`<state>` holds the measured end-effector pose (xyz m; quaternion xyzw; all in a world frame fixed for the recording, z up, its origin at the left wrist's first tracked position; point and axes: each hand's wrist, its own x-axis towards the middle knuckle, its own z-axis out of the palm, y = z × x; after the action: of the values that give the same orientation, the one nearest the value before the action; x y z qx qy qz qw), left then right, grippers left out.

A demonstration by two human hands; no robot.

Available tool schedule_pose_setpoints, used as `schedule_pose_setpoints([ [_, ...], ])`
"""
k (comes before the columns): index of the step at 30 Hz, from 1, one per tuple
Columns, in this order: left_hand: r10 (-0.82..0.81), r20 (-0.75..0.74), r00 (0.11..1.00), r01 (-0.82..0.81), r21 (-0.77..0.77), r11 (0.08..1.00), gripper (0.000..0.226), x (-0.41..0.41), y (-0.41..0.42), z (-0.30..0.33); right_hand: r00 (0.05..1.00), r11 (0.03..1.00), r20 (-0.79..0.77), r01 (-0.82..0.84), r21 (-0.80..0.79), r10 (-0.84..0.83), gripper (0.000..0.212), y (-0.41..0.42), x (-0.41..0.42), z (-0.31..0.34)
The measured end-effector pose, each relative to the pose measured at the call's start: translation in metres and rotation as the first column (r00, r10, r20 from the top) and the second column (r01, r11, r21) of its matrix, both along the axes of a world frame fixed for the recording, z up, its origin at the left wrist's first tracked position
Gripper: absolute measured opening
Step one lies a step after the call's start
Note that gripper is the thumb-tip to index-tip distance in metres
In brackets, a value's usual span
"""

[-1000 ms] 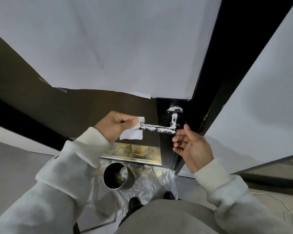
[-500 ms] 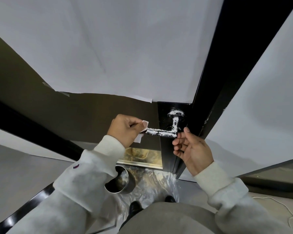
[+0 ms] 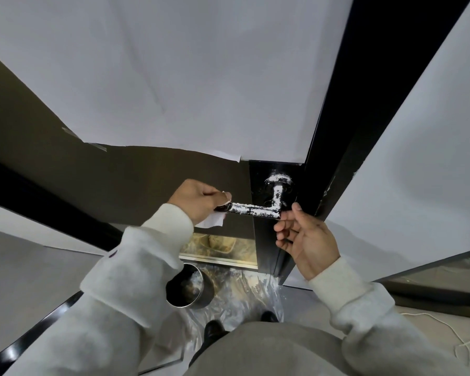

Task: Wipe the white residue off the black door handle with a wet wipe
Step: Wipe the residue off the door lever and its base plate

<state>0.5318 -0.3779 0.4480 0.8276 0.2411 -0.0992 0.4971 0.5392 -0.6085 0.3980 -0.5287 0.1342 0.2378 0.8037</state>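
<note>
Nearest, the right hand [image 3: 307, 240] is held loosely spread beside the elbow of the door handle [image 3: 258, 210]. Farther left, the wet wipe [image 3: 210, 219] is pinched around the lever's tip by the left hand [image 3: 198, 199]. Wiping seems barely begun, residue being thick along the lever; a firm pull rightward toward the rose is probably called for.

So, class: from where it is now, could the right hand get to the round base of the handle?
Probably yes. The right hand is empty, fingers loosely open just below the bend of the door handle. Nothing lies between it and the residue-coated round base above; the left hand works the far tip with the wet wipe.
</note>
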Motion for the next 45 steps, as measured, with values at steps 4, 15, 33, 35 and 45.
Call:
schedule_pose_setpoints([
  [4,-0.1,-0.083,0.992,0.063,-0.362,0.93,0.008,0.001,0.018,0.009,1.0,1.0,0.005,-0.004,0.004,0.004,0.036,-0.001,0.0,0.0],
  [15,0.069,-0.166,0.984,-0.103,-0.206,0.973,0.017,0.007,0.001,0.009,0.999,1.0,-0.045,0.002,0.025,-0.001,0.034,0.006,0.001,0.002],
  [33,0.401,-0.081,0.912,-0.345,-0.681,0.646,0.019,-0.034,0.004,-0.016,0.988,0.995,0.122,0.091,0.046,-0.096,0.029,-0.007,-0.003,0.001],
  [35,0.451,-0.05,0.891,-0.327,-0.761,0.56,0.023,-0.04,-0.002,-0.021,0.989,0.995,0.117,0.092,0.04,-0.096,0.028,-0.007,-0.003,0.001],
  [45,0.561,-0.033,0.827,-0.408,-0.723,0.558,0.048,-0.05,-0.002,-0.034,0.989,0.996,0.117,0.087,-0.004,-0.086,0.029,-0.001,-0.004,0.004],
])
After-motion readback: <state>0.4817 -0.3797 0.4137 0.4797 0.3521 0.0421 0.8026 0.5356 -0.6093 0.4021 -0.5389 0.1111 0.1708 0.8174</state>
